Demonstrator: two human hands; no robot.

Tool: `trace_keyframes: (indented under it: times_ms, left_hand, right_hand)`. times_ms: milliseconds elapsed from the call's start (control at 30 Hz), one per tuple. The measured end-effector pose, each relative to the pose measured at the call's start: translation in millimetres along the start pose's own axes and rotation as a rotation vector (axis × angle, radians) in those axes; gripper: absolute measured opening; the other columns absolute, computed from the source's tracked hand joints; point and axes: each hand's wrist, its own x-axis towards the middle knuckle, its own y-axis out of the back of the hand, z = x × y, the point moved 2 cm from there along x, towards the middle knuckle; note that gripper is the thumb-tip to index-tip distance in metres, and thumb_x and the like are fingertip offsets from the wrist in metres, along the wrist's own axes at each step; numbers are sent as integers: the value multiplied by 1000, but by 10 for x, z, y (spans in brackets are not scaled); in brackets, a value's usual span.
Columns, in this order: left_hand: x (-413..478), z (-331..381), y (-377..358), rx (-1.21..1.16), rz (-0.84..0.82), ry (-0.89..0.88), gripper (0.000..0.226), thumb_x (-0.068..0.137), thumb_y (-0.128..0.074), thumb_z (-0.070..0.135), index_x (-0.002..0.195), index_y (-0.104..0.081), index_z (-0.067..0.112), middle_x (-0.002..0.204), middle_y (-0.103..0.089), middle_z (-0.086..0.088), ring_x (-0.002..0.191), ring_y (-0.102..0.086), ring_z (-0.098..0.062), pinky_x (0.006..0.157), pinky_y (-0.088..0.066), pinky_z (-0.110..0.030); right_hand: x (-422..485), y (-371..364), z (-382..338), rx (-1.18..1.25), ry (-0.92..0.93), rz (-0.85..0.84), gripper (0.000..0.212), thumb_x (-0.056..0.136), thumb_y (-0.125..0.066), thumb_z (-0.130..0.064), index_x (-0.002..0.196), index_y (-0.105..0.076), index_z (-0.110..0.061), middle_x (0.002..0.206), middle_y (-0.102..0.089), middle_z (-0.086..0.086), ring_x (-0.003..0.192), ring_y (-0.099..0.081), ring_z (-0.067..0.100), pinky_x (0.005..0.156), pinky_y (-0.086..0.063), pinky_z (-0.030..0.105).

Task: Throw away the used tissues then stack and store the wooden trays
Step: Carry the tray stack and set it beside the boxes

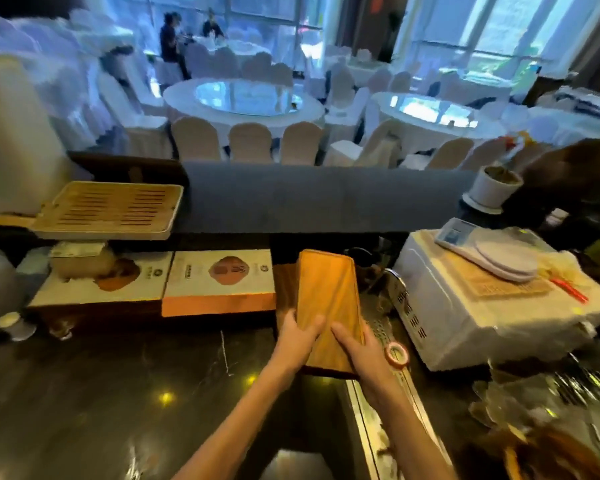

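Observation:
An orange-brown wooden tray (328,299) lies lengthwise away from me on the dark counter, between the boxes and the white appliance. A darker tray edge (284,292) shows under its left side, so it seems to rest on another. My left hand (300,336) grips its near left edge, thumb on top. My right hand (359,348) grips its near right edge. A slatted bamboo tray (108,209) sits raised at the back left. No tissues are in sight.
Two flat printed boxes (219,282) lie left of the trays. A white microwave-like appliance (465,306) with a scale (492,247) on top stands to the right. A tape roll (397,355) lies by my right hand. The dark counter (118,393) stretches to the left.

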Motion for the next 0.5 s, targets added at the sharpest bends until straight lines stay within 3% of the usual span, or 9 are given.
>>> trace_keyframes:
  times_ms: [100,233,267,367,433,500]
  left_hand:
    - [478,-49,-74,-20,37,83,73,89,-62,44,148,-27,19,139,-50,-6,121,-55,-21,102,-50,-44]
    - [960,-154,-95,-15,98,162,44,94,-56,31,133,-43,17,126,-59,-5,105,-61,-12,82,-53,-25]
    - [1020,-185,-104,-6,94,190,43,93,-55,31,133,-43,18,126,-58,-5,107,-60,-12,83,-52,-25]
    - [1192,-361,-107,99,119,273,51,92,-53,38,139,-35,27,136,-49,-4,126,-47,-22,105,-42,-40]
    - [1312,-519,-39,251,195,364,60,93,-50,45,146,-27,31,143,-40,-6,136,-33,-29,113,-31,-45]
    - [1408,-641,-1,260,247,416,62,94,-50,44,149,-25,31,147,-37,-8,137,-34,-31,116,-30,-48]
  right_hand:
    - [594,117,64,4,-39,-55,55,80,-72,-39,130,-52,-27,115,-70,3,96,-72,16,72,-60,28]
    - [1362,170,293,-68,-63,-71,50,86,-71,-30,131,-51,-22,122,-66,10,102,-68,23,90,-56,41]
    - [1508,169,352,-98,-54,-65,48,86,-71,-28,130,-51,-22,121,-66,10,101,-67,21,88,-55,38]
    - [1853,113,556,-169,-68,-101,49,86,-71,-30,130,-50,-23,116,-65,4,96,-64,10,75,-52,23]
    - [2036,56,717,-209,-89,-104,57,86,-71,-32,136,-47,-18,117,-63,4,97,-63,14,78,-52,25]
    - [2161,-19,833,-241,-94,-102,62,86,-70,-32,140,-44,-16,125,-62,9,104,-61,19,87,-51,31]
